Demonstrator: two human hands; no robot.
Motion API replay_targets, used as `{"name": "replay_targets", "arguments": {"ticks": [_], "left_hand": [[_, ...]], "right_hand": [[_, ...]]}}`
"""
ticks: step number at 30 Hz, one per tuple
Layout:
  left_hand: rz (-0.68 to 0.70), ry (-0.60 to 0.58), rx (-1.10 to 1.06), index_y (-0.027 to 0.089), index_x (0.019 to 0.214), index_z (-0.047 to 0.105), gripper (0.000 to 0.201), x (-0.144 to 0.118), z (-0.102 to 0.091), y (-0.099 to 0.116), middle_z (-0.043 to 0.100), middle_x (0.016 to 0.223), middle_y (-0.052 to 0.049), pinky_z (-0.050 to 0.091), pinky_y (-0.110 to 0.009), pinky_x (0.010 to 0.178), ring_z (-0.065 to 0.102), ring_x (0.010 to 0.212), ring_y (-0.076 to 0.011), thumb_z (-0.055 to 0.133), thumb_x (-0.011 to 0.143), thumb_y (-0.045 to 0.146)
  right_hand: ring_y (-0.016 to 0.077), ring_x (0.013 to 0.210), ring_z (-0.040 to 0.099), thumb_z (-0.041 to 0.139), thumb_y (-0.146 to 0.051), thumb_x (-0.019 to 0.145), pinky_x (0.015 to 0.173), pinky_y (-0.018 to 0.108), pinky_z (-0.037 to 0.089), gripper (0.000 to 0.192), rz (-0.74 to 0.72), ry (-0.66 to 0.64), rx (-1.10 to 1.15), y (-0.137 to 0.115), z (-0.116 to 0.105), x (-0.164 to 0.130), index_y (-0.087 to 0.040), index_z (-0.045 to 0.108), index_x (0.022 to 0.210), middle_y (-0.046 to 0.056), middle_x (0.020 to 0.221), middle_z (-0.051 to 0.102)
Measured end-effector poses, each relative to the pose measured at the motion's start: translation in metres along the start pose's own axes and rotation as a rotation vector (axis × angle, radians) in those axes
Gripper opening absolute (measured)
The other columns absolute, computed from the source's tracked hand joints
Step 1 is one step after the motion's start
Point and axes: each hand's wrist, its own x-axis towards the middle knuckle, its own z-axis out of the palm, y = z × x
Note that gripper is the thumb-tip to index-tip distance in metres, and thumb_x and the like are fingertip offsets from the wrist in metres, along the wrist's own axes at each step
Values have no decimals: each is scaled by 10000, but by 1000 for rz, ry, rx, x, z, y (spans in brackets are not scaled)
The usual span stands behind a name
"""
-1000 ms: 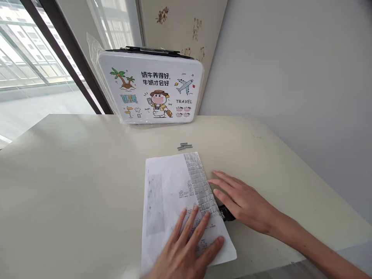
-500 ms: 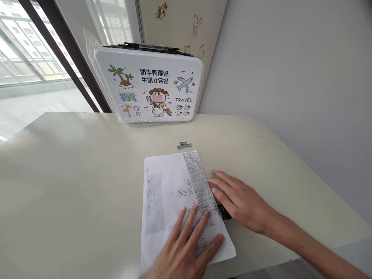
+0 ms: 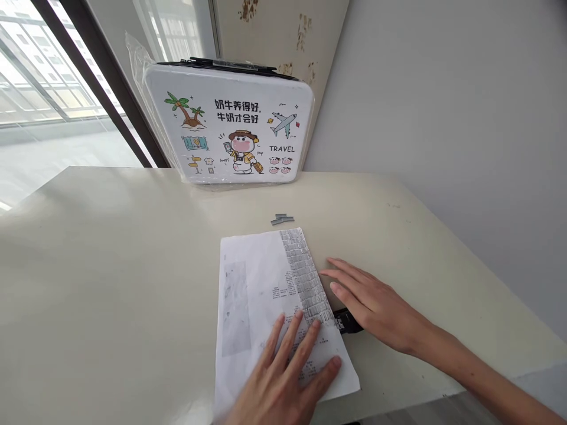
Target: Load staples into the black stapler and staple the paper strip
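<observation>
A sheet of paper (image 3: pixel 261 307) lies flat on the table (image 3: pixel 110 265), near the front edge and a bit right of the middle. It has small dark print in the middle and lower part and a grey patch on its left side. Down its right edge runs a thick band of staples (image 3: pixel 308 277), row after row, silver and shiny.

The left hand (image 3: pixel 283 378) lies flat on the lower part of the paper. Its fingers are spread out and straight, and the fingertips reach the bottom end of the staple band. It is open and grips nothing; it just presses on the sheet.

The right hand (image 3: pixel 376 307) lies flat on the table just right of the paper. Its fingers are stretched out and point toward the staple band, very close to it. This hand is open too and holds nothing. A small black stapler (image 3: pixel 348 323) pokes out from under it, right at the edge of the paper. Most of the stapler is hidden by the hand.

A little way behind the paper, two loose strips of staples (image 3: pixel 282 219) lie on the table.

At the far side of the table a white case (image 3: pixel 230 127) stands upright in clear plastic wrap. It has cartoon pictures and the word TRAVEL on it. A window (image 3: pixel 48 77) is on the left.
</observation>
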Motion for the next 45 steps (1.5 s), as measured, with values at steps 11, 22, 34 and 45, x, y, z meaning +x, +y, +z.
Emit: {"name": "replay_targets", "arguments": {"ticks": [11, 22, 34, 45], "left_hand": [[0, -14, -3, 225, 1551, 488, 595, 0, 0, 1, 276, 1705, -172, 394, -671, 1163, 241, 1561, -456, 628, 975, 172], [4, -25, -1, 216, 1565, 470, 614, 1, -2, 1, 281, 1701, -180, 392, -677, 1160, 250, 1556, -462, 622, 971, 179], [-3, -10, -13, 219, 1537, 509, 600, 0, 1, 2, 345, 1665, -196, 416, -683, 1142, 224, 1564, -459, 584, 955, 92], [-10, -44, -63, 215, 1588, 429, 829, -1, -2, -2, 231, 1721, -164, 344, -696, 1190, 167, 1580, -456, 614, 808, 4]], "right_hand": [[310, 1588, 279, 260, -589, 1083, 1253, 590, 345, 581, -9, 15, -43, -4, 2, 1, -340, 530, 1533, -14, 1709, 335], [287, 1584, 292, 237, -550, 1092, 1257, 559, 341, 574, -10, 49, -119, -7, 9, 1, -325, 528, 1532, -14, 1704, 348], [348, 1557, 334, 292, -379, 1073, 1253, 642, 261, 543, -57, 237, -338, -10, 35, 3, -314, 464, 1585, 55, 1681, 395], [252, 1485, 467, 237, -485, 1113, 1204, 465, 442, 510, -95, 206, 62, 7, 3, -8, -356, 530, 1510, -7, 1610, 500]]}}
